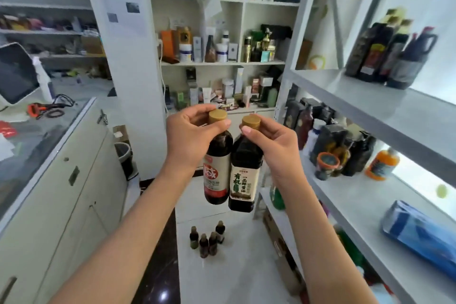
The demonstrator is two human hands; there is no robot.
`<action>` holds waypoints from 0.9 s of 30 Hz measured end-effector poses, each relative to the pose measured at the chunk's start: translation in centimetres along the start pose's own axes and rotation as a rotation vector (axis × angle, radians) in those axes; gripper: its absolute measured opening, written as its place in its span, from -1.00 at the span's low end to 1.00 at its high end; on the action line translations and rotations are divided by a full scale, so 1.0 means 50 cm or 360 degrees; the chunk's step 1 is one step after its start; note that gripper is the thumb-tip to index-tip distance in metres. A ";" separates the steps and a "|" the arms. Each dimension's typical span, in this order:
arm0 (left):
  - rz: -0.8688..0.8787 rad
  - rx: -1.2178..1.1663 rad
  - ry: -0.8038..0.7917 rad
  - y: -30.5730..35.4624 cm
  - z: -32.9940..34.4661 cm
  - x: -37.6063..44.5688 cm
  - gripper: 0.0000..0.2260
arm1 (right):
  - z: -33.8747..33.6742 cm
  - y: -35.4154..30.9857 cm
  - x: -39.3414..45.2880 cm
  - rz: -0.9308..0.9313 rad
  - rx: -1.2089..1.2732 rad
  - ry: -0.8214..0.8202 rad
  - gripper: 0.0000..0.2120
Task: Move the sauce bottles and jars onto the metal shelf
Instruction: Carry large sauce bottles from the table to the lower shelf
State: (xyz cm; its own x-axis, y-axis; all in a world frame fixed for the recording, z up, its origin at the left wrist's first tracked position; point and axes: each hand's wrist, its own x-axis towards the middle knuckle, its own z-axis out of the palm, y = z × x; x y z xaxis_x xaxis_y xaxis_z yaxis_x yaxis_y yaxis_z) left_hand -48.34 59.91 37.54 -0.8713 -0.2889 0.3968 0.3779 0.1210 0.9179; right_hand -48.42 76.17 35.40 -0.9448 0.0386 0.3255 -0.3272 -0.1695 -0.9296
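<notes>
Bottles [218, 170] hang upright, necks pinched by fingers [223, 124].

Free room and obstacles about the 2 raised hands. The left hand [191, 134] and right hand [271, 143] each grip a dark bottle by the neck: a red-label bottle [217, 170] and a green-label bottle [244, 175], touching side by side, open air below them. Right of the right hand, the metal shelf [385, 106] offers bare surface toward its near end; a cluster of dark bottles [389, 54] fills the far end of the upper tier, and an orange-lidded jar [327, 164] with further bottles crowds the tier under it. Below the hands, 4 small bottles [207, 239] stand on the floor. Left of the left hand, a counter [61, 155] bounds the aisle.
</notes>
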 end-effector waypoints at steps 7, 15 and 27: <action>0.0026 -0.0188 -0.0295 -0.041 0.176 0.151 -0.64 | -0.104 -0.013 0.137 -0.0115 -0.0155 0.0298 -0.79; 0.0154 -0.0466 -0.0628 -0.020 0.355 0.373 -0.68 | -0.168 -0.079 0.344 -0.0272 -0.0342 0.0624 -0.83; 0.0224 -0.0816 -0.0962 0.063 0.639 0.570 -0.65 | -0.307 -0.186 0.559 -0.0578 -0.0541 0.1065 -0.86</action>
State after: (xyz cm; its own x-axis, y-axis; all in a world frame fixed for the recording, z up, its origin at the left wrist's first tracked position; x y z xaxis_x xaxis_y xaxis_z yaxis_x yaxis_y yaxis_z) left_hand -81.99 82.40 51.88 -0.7680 0.2786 0.5767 0.4657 -0.3753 0.8014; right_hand -72.07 93.93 50.49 -0.5561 0.6289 0.5434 -0.5003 0.2688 -0.8231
